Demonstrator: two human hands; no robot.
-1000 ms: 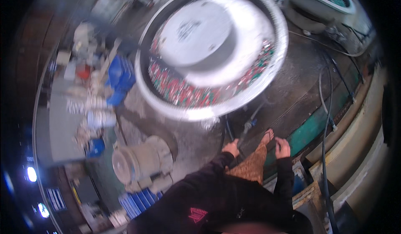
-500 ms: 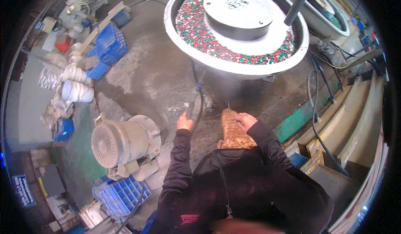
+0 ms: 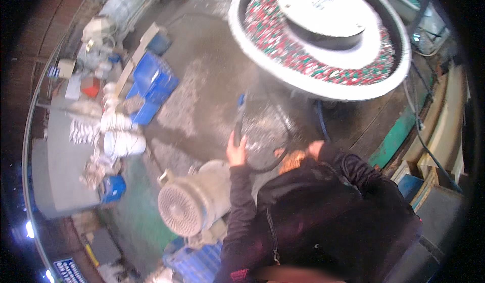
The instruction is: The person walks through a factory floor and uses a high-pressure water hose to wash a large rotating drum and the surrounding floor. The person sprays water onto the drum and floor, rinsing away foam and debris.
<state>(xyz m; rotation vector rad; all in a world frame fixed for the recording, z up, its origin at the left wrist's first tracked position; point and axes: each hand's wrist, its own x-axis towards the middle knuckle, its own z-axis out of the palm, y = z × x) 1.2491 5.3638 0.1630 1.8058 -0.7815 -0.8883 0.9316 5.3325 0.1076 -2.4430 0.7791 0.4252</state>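
My left hand (image 3: 236,151) is closed round a dark hose nozzle (image 3: 239,126) with a blue tip, pointed away from me over the wet floor. A dark hose (image 3: 290,142) loops from near that hand across the floor. Close to my body, my right hand (image 3: 316,149) looks closed at the edge of a brown, mottled thing (image 3: 292,161); its fingers are blurred. My jacket hides much of the brown thing, and its kind does not show. Beyond my hands stands a round white tub (image 3: 323,88) holding many small red, green and white pieces.
A drum-shaped machine (image 3: 194,202) with a perforated round face stands left of me, a blue crate (image 3: 194,263) below it. Blue bins (image 3: 154,81) and white buckets (image 3: 124,144) line the left side. Cream-coloured troughs (image 3: 439,116) and hoses run along the right.
The view has turned, shifting the surroundings. My left hand has tipped the nozzle more upright. My right hand has drawn nearer my body, and less of the brown thing shows.
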